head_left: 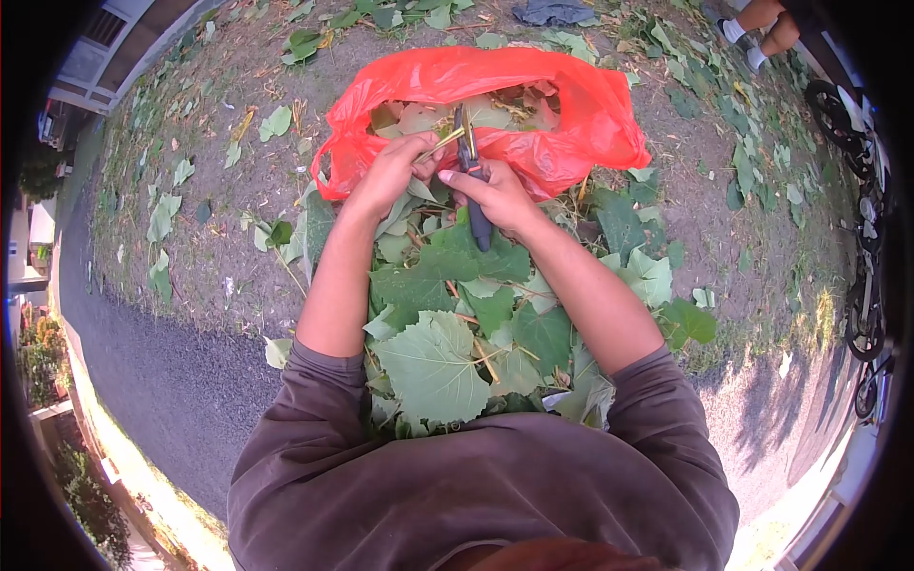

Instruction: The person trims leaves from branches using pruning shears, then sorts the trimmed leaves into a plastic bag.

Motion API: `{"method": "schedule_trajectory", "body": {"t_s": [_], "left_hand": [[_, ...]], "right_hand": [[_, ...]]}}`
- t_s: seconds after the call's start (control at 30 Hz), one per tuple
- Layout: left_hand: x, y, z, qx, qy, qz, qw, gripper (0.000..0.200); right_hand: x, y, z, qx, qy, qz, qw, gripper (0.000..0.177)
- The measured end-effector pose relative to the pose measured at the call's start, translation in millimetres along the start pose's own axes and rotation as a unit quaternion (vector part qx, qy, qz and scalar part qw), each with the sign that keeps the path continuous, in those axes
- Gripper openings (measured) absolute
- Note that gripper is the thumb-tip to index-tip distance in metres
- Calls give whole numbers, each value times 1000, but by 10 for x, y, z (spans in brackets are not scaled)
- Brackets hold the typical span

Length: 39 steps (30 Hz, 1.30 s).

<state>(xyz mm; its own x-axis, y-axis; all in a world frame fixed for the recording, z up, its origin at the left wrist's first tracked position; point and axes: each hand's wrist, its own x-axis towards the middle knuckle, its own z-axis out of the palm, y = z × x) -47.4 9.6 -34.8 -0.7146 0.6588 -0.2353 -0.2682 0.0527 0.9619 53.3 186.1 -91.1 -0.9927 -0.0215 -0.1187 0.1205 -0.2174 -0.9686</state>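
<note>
Though open, bag [590,124] of leaves [419,116]; right hand [495,195], shears [468,152]; left hand [386,176], stem [444,143].

I get one head-worn view, facing forward and steeply down, close above the left hand [388,176] and right hand [497,195] at upper centre.

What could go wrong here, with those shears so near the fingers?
The left hand pinches a thin stem right at the blades of the shears in the right hand, so a fingertip could get nipped. The red bag lies just behind the blades; they might snag its thin plastic. The leaves heaped between the arms could slide off.
</note>
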Motion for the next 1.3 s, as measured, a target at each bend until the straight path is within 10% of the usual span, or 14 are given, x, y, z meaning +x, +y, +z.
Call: {"method": "schedule_trajectory", "body": {"t_s": [0.17, 0.63, 1.3], "left_hand": [[81, -46, -133, -2, -25, 74, 997, 22], [7, -12, -35, 206, 92, 102, 969, 33], [-40, 17, -4, 248, -40, 96, 963, 32]], "right_hand": [[-32, -162, 40, 172, -7, 57, 983, 39], [28, -30, -28, 102, -52, 23, 993, 45], [24, 29, -46, 24, -17, -14, 999, 34]]}}
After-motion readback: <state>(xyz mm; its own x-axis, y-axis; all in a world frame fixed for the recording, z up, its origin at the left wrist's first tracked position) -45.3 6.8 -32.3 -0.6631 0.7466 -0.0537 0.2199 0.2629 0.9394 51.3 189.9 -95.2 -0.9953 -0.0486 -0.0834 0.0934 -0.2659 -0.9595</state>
